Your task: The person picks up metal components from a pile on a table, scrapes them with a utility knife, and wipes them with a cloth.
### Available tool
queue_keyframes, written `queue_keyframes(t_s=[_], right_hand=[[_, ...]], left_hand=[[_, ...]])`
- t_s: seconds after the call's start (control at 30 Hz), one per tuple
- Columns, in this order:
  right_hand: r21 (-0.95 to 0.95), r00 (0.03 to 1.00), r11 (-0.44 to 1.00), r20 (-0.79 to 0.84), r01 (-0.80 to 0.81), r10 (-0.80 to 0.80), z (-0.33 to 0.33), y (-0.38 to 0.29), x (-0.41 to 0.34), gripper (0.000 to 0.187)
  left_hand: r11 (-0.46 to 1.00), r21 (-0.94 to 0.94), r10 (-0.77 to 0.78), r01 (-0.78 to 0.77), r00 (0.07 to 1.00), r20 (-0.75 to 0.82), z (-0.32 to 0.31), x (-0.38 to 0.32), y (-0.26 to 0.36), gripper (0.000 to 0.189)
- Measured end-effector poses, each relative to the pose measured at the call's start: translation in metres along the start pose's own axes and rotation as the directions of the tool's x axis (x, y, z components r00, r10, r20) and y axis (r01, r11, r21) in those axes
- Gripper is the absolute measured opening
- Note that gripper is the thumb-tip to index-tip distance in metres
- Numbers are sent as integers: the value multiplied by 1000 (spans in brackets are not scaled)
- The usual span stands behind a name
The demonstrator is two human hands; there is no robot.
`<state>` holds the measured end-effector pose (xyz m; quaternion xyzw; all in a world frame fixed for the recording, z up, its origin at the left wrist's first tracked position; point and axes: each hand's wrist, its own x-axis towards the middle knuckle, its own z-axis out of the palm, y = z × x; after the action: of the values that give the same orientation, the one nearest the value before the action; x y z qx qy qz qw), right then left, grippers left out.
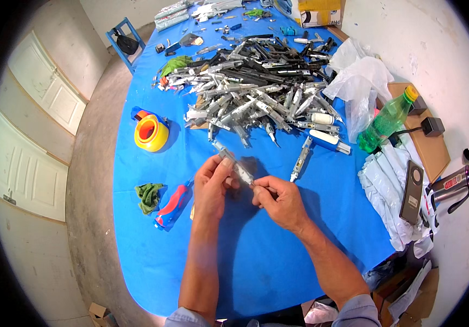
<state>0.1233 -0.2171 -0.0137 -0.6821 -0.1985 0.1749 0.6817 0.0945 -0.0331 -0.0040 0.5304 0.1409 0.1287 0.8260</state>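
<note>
My left hand [215, 180] grips a slim grey-and-white device core [236, 166], which resembles the inside of an electric toothbrush. At its near end, my right hand [278, 199] pinches the tip; whatever small part lies between those fingers is hidden. Both hands are above the blue tablecloth [267, 261]. A similar core [301, 159] lies alone to the right, beside a blue-and-white handle-like device [327, 141]. Beyond my hands spreads a large heap of such cores [255, 96], grey and white in front, darker behind. Left of my left hand lies a red-and-blue screwdriver [172, 206].
A green cloth [148, 198] and a yellow-and-blue tape roll [152, 133] are on the left. Along the right stand a green bottle [386, 120], white plastic packets [383, 190] with a dark phone-like device [412, 192], and a steel flask [455, 182] against the wall.
</note>
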Motion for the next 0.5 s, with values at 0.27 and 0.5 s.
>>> queue_keyframes(t_s=[0.27,0.5], right_hand=[[-74,998,997,-66,-17,12,3,2,0,17],[-152,995,988,-96,2,-17,2,2,0,18]], left_hand=[[1000,24,-3,4,1000,-30,0,1,-2,26],[999,44,25,-23,999,-44,-4,3,-6,23]])
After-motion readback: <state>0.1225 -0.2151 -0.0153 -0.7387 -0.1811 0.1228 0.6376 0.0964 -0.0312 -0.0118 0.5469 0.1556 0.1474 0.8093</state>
